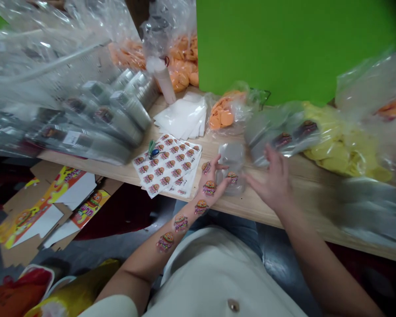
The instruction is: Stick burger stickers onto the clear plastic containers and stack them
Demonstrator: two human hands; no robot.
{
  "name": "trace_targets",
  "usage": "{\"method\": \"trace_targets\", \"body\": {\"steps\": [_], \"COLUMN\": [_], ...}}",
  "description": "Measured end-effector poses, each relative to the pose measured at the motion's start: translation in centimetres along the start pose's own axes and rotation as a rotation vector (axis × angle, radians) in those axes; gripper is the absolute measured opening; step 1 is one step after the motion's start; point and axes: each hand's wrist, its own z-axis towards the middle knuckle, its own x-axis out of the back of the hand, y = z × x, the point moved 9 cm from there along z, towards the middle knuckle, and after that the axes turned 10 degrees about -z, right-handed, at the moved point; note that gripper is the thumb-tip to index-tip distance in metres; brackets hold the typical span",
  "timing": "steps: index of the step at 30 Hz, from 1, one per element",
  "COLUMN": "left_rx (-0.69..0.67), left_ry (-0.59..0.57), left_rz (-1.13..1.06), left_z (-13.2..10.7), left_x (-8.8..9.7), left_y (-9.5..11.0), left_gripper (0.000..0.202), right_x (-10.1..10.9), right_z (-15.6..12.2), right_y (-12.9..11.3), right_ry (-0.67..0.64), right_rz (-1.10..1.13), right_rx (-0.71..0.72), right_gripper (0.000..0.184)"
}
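White shirt (211,273); left hand (213,182) on clear plastic container (231,167), right hand (270,180) beside.

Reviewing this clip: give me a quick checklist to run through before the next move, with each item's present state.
1. Left hand fingers touching the clear plastic container: ok.
2. Right hand touching that container: cannot tell, motion blur.
3. Burger sticker on the container: ok.
4. Sticker sheets lying flat on the wooden table: ok.
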Motion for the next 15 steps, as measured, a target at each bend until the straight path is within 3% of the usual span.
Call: {"method": "trace_targets", "body": {"steps": [3,6,8,11,13,15], "left_rx": [0.014,0.137,0.271,0.395,0.392,0.324], "left_ry": [0.080,0.213,0.100,-0.128,-0.167,-0.155], "left_rz": [-0.033,-0.144,-0.385,-0.672,-0.640,-0.453], "left_z": [0.0,-0.2,0.1,0.7,1.7,3.0], "left_x": [2.2,4.9,3.8,-0.1,-1.7,-2.3], "left_y": [0.3,0.4,0.4,1.5,2.1,2.6], "left_gripper": [0.063,0.057,0.062,0.074,0.081,0.090], "right_x": [-1.9,-1.3,-0.2,1.5,2.8,4.4], "right_z": [-0.4,-0.1,0.1,-0.1,0.1,1.2], "right_y": [-1.6,-2.0,-2.2,-2.5,-1.7,1.1], "right_ry": [-0.208,-0.208,-0.196,-0.229,-0.248,-0.250], "right_rz": [0.073,0.197,0.278,0.256,0.196,0.120], "right_rx": [0.170,0.157,0.143,0.210,0.267,0.295], "right_gripper": [0.085,0.082,0.083,0.070,0.062,0.057]}}
